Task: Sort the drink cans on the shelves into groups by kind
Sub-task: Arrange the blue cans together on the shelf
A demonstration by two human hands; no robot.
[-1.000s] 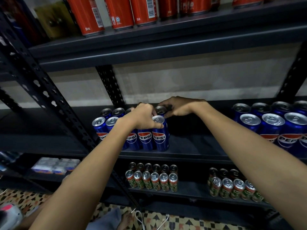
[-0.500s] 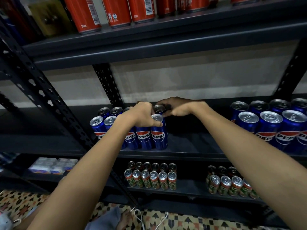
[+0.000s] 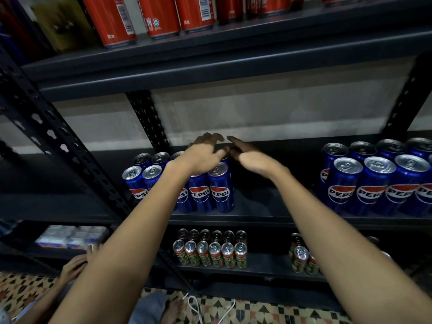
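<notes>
— What are my fingers doing?

— Both sets are spread and hold nothing: your left hand (image 3: 205,155) hovers over the left Pepsi cans (image 3: 203,192), your right hand (image 3: 252,157) just right of them.

— Which step is this?

— Probably that group is done. Next, carry the right Pepsi cans (image 3: 374,183) across the middle shelf (image 3: 268,218) to join it.

— What changed?

— Half a second ago both hands gripped the can tops; now they've lifted off.

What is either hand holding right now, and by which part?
Nothing. The left hand and the right hand hover with fingers spread above the left cluster of blue Pepsi cans, gripping none of them.
</notes>
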